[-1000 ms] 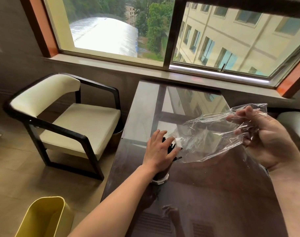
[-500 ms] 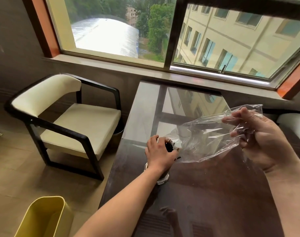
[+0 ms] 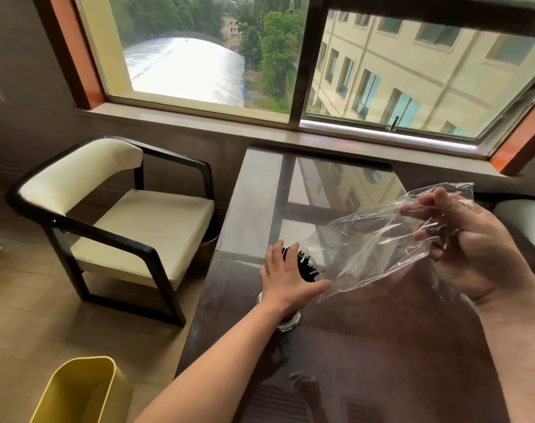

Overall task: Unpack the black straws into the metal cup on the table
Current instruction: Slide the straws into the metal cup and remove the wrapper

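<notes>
Now our left grip (image 3: 286,274), flat-fingered and empty, touches the straws (image 3: 306,267) upright in the cup (image 3: 287,322), while right of the cup our right grip (image 3: 467,248) pinches the bag (image 3: 373,248).

Straws (image 3: 306,268) in cup (image 3: 290,323) on table (image 3: 382,361); bag (image 3: 373,248) right; chair (image 3: 144,221), bin (image 3: 77,392) left.

No legible text, labels, brands or numbers anywhere in the head view, on any object or surface.
</notes>
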